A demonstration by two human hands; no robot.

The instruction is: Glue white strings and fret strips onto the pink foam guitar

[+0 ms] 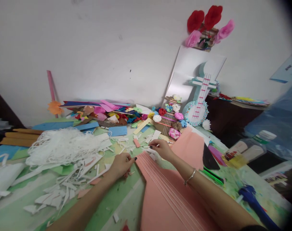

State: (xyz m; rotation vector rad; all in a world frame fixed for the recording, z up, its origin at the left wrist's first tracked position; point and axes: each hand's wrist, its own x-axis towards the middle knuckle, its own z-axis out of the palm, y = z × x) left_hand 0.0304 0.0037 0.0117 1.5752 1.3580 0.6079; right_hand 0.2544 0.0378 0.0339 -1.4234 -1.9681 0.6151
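Observation:
A large pink sheet (165,195) with scored parallel lines lies on the green table (119,202) in front of me. My left hand (120,165) rests at the sheet's left top corner, fingers curled and pinched on a small thing I cannot make out. My right hand (161,148) is at the sheet's far edge, with its fingertips pinching a small white scrap (149,148). A bracelet (189,177) circles my right wrist. A second pink sheet (189,147) lies just right of my right hand.
White strips and scraps (64,147) are heaped to the left. Coloured paper and paper flowers (126,115) pile up at the back beside two paper guitars (199,102). Glue bottles (247,149) and a blue tool (250,197) sit on the right.

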